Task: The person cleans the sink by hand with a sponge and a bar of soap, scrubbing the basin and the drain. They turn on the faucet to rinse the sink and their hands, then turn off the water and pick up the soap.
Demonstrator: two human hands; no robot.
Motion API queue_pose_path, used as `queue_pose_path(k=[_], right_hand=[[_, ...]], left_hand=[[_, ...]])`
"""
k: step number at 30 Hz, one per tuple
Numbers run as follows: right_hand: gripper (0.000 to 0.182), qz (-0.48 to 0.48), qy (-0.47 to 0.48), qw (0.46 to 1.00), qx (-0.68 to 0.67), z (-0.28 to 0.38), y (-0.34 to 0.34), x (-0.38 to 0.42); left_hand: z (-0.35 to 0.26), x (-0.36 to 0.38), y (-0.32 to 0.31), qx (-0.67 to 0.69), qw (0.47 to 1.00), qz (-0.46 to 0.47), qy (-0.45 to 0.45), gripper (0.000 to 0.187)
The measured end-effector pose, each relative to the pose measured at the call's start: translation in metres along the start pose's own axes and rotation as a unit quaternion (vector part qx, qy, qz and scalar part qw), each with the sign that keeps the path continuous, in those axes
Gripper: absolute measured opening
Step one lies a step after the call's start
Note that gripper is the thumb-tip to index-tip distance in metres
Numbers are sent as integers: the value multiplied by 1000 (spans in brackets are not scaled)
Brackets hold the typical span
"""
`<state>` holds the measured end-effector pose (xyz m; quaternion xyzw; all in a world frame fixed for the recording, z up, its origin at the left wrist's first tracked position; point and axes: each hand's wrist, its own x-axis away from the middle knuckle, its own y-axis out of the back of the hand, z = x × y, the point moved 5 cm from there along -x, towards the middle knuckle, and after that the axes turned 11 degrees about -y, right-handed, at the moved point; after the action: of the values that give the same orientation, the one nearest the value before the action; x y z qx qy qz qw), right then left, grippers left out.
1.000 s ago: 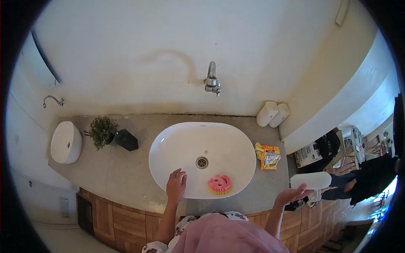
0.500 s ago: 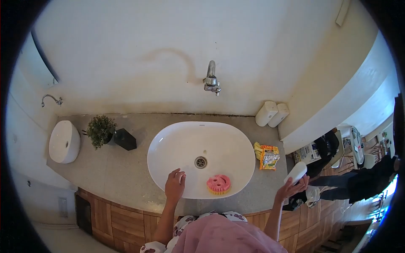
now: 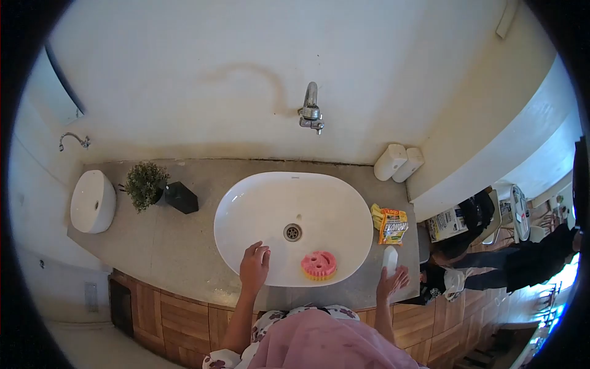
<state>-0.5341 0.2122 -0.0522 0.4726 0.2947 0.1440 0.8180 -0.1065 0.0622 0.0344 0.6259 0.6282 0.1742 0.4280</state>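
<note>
My left hand (image 3: 254,265) hovers over the near left rim of the white oval basin (image 3: 246,209), fingers loosely bent and apart, holding nothing. In the basin, right of the drain, lies a round pink and yellow smiley-face sponge (image 3: 319,265). To the basin's right, my right hand (image 3: 391,284) is low at the counter with its thumb and fingers around the lower end of a smooth white bottle-like object (image 3: 390,258). No label shows on it. Just beyond it lies a yellow and orange packet (image 3: 392,226) with a yellow cloth-like piece at its left.
A chrome tap (image 3: 311,111) juts from the wall above the basin. Two white containers (image 3: 390,162) stand at the counter's back right. On the left are a potted plant (image 3: 145,186), a dark vase (image 3: 182,198) and a smaller basin (image 3: 92,203). A person (image 3: 522,261) stands at the right.
My right hand has brought the white object left and in over the counter, close to the yellow packet. My left hand has barely moved.
</note>
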Motion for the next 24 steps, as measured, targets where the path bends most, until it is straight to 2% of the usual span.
queue_pose_path(k=[3,10,13,15,18,22,24], right_hand=[[56,37,-44,998,2,-1,-6,11],[59,77,-32,996,43,-4,-18,11],[57,70,-19,996,50,-3,-19,10],[53,114,-35,991,57,-2,-21,10],[50,126,-43,990,56,2,-21,10],[53,128,-42,989,54,6,-14,8],[55,22,-40,999,-1,18,2,1]], left_hand=[[0,0,-1,-16,1000,6,-10,12],[1,-2,-2,4,1000,26,5,16],[2,-1,-3,1,1000,25,11,16],[3,-1,-4,-4,1000,16,5,13],[3,-1,-3,-4,1000,17,11,14],[3,0,-3,3,999,28,25,16],[4,0,-4,-5,999,35,32,17]])
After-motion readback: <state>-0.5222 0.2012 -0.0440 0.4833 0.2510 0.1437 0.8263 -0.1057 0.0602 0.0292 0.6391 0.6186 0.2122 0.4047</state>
